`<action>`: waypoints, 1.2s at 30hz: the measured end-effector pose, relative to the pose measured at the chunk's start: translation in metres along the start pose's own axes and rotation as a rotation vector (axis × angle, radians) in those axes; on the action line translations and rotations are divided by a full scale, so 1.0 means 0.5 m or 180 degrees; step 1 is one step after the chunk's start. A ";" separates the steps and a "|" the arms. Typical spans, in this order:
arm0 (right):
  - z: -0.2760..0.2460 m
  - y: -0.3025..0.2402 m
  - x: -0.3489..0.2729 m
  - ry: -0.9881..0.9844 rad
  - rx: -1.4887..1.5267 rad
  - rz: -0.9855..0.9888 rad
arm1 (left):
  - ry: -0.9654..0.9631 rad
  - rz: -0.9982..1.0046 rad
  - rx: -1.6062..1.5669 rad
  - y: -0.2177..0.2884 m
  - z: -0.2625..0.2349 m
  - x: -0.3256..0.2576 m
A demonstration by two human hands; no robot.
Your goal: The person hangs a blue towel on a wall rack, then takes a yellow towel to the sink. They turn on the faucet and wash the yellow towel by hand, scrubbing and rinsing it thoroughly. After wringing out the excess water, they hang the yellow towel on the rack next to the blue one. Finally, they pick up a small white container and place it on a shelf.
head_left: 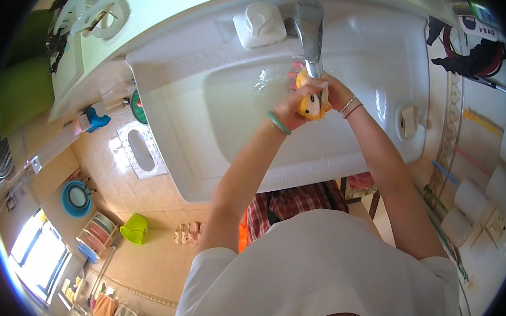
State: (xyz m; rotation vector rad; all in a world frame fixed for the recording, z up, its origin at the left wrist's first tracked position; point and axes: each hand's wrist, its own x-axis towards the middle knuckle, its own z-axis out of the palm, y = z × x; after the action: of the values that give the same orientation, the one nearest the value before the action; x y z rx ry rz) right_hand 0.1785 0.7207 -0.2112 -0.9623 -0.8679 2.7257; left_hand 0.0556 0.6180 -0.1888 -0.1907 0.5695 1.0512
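Observation:
A small yellow toy [315, 109] with a pale face-like patch, dark marks and pink bits at its far end is held between my hands in the white sink [240, 135]. From the left, my left hand [292, 107] closes round it, a green bangle at the wrist. My right hand [337, 91] grips its other side, wearing a pale bracelet and a red cord. Directly above the toy hangs the spout of the chrome faucet [310, 30], partly overlapping my fingers. Water shimmers in the basin left of the toy. Some of my right fingers are hidden.
A white soap dish [260, 24] sits on the sink's back ledge, left of the faucet. Another small white fitting [407, 122] is at the right side of the basin. Beyond the sink's left edge, a squat toilet [141, 149] and a green bucket [134, 229] are on the tiled floor.

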 end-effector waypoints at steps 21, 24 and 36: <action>0.056 0.001 -0.039 0.1673 -0.2700 -0.1436 | 0.1287 -0.0031 0.1009 -0.048 -0.025 0.042; 0.127 -0.061 -0.093 0.2222 -0.2884 -0.2508 | 0.1096 -0.0299 0.0377 -0.031 -0.033 0.029; 0.181 -0.107 -0.122 0.1192 -0.4868 -0.3412 | 0.0002 0.0227 -0.0998 -0.043 -0.019 0.009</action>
State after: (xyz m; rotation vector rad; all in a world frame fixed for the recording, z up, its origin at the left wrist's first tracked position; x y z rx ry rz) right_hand 0.1680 0.7039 -0.0911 -0.6352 -2.3837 0.6829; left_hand 0.0722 0.6069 -0.2019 -0.4486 0.4117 1.2072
